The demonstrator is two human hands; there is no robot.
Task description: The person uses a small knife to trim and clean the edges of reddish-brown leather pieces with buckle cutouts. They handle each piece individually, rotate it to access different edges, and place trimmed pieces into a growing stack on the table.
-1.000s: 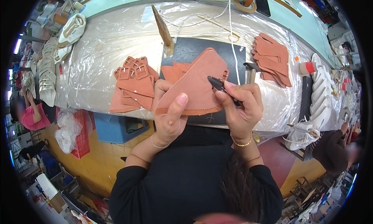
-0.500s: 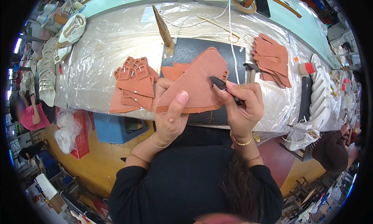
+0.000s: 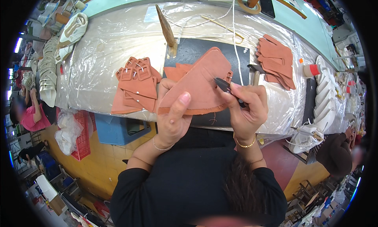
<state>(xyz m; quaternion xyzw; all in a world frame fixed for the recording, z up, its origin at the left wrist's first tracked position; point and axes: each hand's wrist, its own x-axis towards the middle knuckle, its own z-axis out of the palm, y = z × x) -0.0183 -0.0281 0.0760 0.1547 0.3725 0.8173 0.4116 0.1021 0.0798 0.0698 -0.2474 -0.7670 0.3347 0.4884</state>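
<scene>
My left hand [image 3: 175,119] grips a terracotta leather shoe piece [image 3: 201,83], its thumb on the face and the other fingers mostly hidden behind. A small buckle [image 3: 228,76] shows at the piece's right edge. Pinched in my right hand [image 3: 250,105] are small black thread snips [image 3: 223,84], their pointed end against the face of the leather; whether the blades are parted is too small to tell. Behind the held piece, more terracotta pieces [image 3: 172,72] lie on a black mat [image 3: 193,48]. A loose thread hangs below its lower edge.
Left of my hands lies a pile of buckled leather pieces [image 3: 136,87]; strap pieces [image 3: 275,61] are stacked on the right. A wooden stick [image 3: 165,26] stands up behind the mat. White shoe parts [image 3: 325,97] line the right side, and a white cord [image 3: 235,38] crosses the plastic-covered table.
</scene>
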